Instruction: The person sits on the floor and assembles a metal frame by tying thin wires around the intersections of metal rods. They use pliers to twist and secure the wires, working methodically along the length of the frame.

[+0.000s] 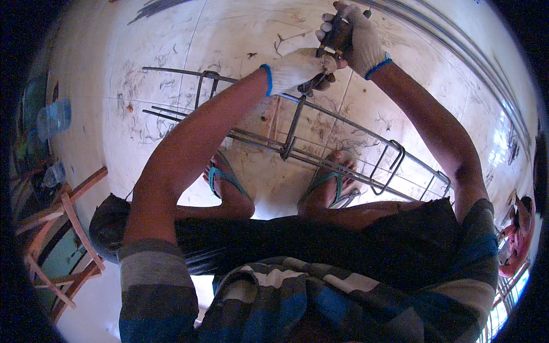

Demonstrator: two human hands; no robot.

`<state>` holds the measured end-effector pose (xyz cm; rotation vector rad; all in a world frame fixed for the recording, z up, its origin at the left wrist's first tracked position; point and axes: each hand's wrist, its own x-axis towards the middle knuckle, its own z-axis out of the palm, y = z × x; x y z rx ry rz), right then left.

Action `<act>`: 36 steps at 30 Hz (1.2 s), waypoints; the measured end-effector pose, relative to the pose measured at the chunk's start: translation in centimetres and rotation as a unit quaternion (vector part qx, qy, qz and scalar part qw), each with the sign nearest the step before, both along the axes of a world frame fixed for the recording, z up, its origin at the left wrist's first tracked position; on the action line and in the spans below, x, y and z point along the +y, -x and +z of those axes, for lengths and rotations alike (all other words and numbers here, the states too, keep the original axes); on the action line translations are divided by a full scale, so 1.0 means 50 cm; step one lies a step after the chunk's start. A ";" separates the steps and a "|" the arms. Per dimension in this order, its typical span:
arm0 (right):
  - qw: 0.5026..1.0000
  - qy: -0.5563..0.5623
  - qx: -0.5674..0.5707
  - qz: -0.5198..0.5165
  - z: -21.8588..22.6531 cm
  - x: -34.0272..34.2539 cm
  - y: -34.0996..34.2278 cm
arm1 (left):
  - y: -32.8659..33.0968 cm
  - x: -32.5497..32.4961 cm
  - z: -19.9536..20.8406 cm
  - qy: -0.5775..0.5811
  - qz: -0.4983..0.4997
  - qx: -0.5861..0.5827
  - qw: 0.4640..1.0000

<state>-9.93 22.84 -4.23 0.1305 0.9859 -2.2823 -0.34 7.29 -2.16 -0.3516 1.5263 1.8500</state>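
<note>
In my right hand (363, 40), which wears a white knit glove with a blue cuff, is a dark handheld power tool (336, 39), its body wrapped by the fingers. My left hand (300, 71), gloved the same way, closes around the tool's front end, where a shiny metal part shows. Its curled fingers partly hide that end and whatever else they may hold. Just below both hands lies a long cage of steel reinforcing bars (331, 114), with rectangular stirrups (291, 128) set across its lengthwise bars. Whether the tool touches the cage is hidden.
My sandaled feet (337, 177) stand close along the cage's near side. Loose long bars (457, 48) run along the far right, and more rods (157, 8) lie at the far left. Wire scraps (151, 134) litter the tiled floor. A wooden frame (74, 223) stands at left.
</note>
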 end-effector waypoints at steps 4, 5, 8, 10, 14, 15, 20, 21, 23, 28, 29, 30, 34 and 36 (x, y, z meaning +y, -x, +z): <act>0.994 -0.078 0.069 0.022 0.072 -0.009 -0.011 | -0.011 -0.041 0.039 0.049 -0.075 0.105 0.990; 0.993 -0.068 0.085 0.037 0.092 -0.007 -0.021 | -0.011 -0.048 0.037 0.046 -0.095 0.087 0.991; 0.994 -0.003 0.090 0.064 0.111 0.008 -0.048 | 0.000 -0.060 0.022 0.046 -0.145 0.059 0.986; 0.996 -0.027 0.074 0.053 0.098 0.015 -0.049 | -0.002 -0.060 0.014 0.065 -0.160 0.072 0.982; 0.999 -0.025 0.013 0.021 0.104 0.028 -0.051 | 0.001 -0.049 0.026 0.057 -0.154 0.060 0.985; 0.999 -0.041 0.006 0.020 0.110 0.027 -0.048 | -0.001 -0.049 0.033 0.043 -0.146 0.055 0.987; 0.996 -0.077 -0.034 -0.007 0.102 0.019 -0.039 | 0.010 -0.055 0.027 0.047 -0.166 0.075 0.982; 0.997 -0.074 -0.030 -0.010 0.086 0.028 -0.034 | 0.007 -0.055 0.036 0.048 -0.158 0.069 0.984; 0.997 -0.066 -0.022 -0.012 0.072 0.040 -0.031 | 0.003 -0.053 0.045 0.052 -0.141 0.057 0.987; 0.990 -0.110 -0.064 -0.061 0.082 0.028 -0.045 | -0.004 -0.047 0.054 0.065 -0.140 0.055 0.986; 0.988 -0.114 -0.076 -0.074 0.079 0.029 -0.047 | -0.002 -0.049 0.055 0.057 -0.158 0.055 0.984; 0.992 -0.079 -0.078 -0.063 0.072 0.029 -0.045 | 0.001 -0.054 0.056 0.048 -0.175 0.054 0.982; 0.995 0.019 -0.082 -0.055 -0.014 0.023 -0.020 | -0.023 -0.118 0.036 0.282 -0.272 0.280 0.876; 0.989 -0.023 -0.121 -0.082 -0.037 -0.001 -0.009 | -0.037 -0.162 0.056 0.295 -0.311 0.272 0.861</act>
